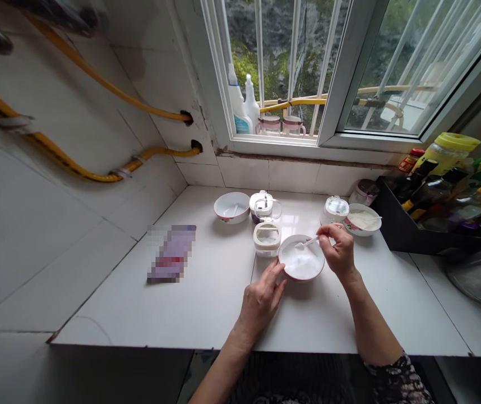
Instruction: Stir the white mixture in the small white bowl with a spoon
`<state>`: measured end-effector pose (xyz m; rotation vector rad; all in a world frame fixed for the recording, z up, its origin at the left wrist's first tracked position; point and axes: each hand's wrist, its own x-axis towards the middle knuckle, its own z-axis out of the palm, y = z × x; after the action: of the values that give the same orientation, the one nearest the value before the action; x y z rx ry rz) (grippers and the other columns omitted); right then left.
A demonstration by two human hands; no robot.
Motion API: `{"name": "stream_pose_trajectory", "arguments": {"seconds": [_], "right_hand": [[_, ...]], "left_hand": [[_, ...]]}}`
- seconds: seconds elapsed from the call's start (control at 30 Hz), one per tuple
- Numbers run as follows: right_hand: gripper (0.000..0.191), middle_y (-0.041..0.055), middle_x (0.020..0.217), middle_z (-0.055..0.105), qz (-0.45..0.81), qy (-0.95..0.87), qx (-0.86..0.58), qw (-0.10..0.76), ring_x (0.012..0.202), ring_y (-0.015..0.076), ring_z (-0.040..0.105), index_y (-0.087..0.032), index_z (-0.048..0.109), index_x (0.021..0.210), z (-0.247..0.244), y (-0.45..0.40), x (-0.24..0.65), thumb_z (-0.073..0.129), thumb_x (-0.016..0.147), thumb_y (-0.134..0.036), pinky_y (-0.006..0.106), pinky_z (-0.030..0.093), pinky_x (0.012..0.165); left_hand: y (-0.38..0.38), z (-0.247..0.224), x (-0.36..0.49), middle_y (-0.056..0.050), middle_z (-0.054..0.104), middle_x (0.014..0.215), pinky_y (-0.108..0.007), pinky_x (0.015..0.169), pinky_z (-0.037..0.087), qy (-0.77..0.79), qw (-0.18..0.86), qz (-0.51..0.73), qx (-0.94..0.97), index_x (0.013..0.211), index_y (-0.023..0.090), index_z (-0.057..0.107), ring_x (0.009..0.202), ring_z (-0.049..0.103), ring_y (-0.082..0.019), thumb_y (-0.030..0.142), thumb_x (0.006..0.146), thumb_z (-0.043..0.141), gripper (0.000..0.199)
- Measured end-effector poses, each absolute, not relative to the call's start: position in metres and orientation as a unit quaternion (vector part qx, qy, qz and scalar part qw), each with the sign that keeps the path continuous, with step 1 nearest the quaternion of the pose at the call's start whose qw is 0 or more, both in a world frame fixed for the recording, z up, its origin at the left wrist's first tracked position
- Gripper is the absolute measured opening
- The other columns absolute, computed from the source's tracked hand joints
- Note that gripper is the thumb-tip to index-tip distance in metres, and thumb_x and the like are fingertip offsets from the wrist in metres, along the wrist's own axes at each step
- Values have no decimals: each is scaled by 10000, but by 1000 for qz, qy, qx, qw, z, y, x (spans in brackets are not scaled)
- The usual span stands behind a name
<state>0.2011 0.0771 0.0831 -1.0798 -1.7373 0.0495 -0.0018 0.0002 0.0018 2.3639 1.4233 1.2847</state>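
A bowl of white powder stands on the white counter in front of me. My left hand holds its left rim, fingers against the side. In my right hand is a small white spoon, pinched by the handle, its tip over the powder. Just left of the bowl sits a lidded clear jar, with another jar behind it. A bowl with a spoon inside rests further left. Behind my right hand are a jar with a clear lid and a bowl of pale contents.
A black box of bottles and packets fills the right side. On the left of the counter lies a blurred purple item. Behind are a window ledge with spray bottles, and yellow pipes on the wall.
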Motion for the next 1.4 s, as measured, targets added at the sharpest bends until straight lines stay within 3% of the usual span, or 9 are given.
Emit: {"name": "stream_pose_trajectory", "arguments": {"seconds": [0.17,0.3,0.43,0.63,1.1,1.4], "right_hand": [[162,-51,529,534,13,-764,-451,461,497,127,438,-222,547,631,79,80,204,478,740,-126,361,415,815],[174,-39,545,571,64,-772,-457,437,538,135,485,-222,542,613,74,81,198,454,732,-130,347,413,808],[163,-10,564,607,148,-701,-514,472,606,167,533,-224,565,587,76,82,199,462,704,-180,316,427,694],[130,-40,452,511,313,-574,-535,536,451,126,448,-209,575,568,79,87,204,471,638,-242,263,360,495],[127,-40,434,498,313,-551,-565,529,447,118,426,-205,573,544,74,89,202,481,613,-258,259,344,487],[84,-24,435,544,427,-469,-519,572,466,125,472,-193,609,592,77,93,198,547,588,-250,274,404,523]], "left_hand": [[0,2,-1,-119,649,1328,-264,719,620,470,50,419,775,1345,237,487,878,749,-184,136,937,540,424],[0,4,-1,-127,650,1323,-264,723,621,464,48,426,775,1323,222,492,874,750,-182,137,946,528,388],[0,4,0,-132,652,1320,-262,710,622,464,47,425,776,1333,218,488,877,751,-185,138,945,531,398],[0,3,-1,-115,651,1327,-270,708,623,473,49,414,776,1352,244,484,882,752,-190,136,936,536,433],[0,4,-1,-123,636,1344,-262,692,618,466,55,422,775,1320,227,485,842,745,-172,160,966,507,360],[0,3,0,-127,661,1304,-257,689,616,467,48,423,775,1307,213,494,843,745,-177,148,955,521,359]]}}
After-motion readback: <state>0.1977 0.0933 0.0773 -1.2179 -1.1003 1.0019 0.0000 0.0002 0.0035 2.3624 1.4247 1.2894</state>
